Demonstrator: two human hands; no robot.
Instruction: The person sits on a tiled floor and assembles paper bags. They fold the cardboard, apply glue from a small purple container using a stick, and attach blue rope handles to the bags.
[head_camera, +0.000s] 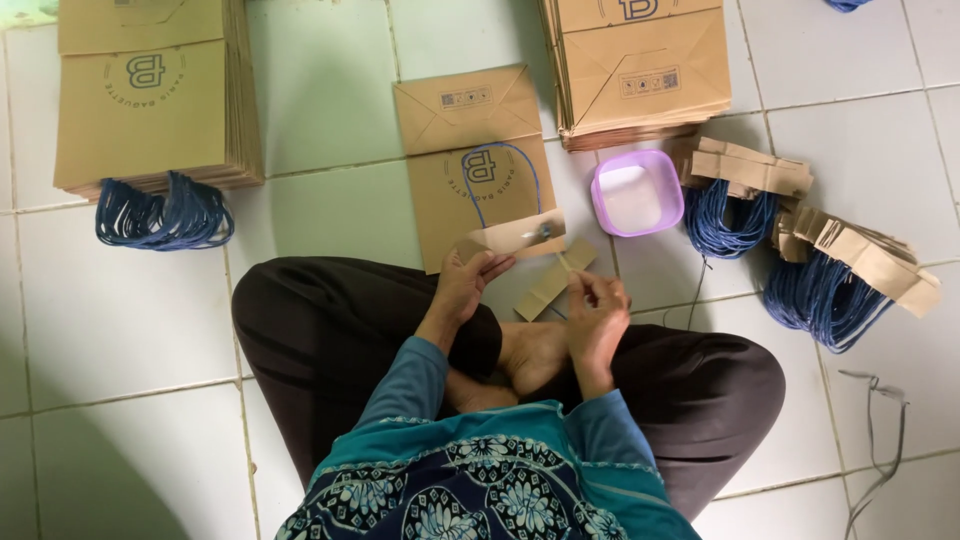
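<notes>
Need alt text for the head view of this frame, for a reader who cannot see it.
A person sits cross-legged on a tiled floor; the left hand holds a brown paper strip over a flat paper bag, while the right hand holds a thin stick. A purple tub, bag stacks and blue cord bundles lie around.
</notes>
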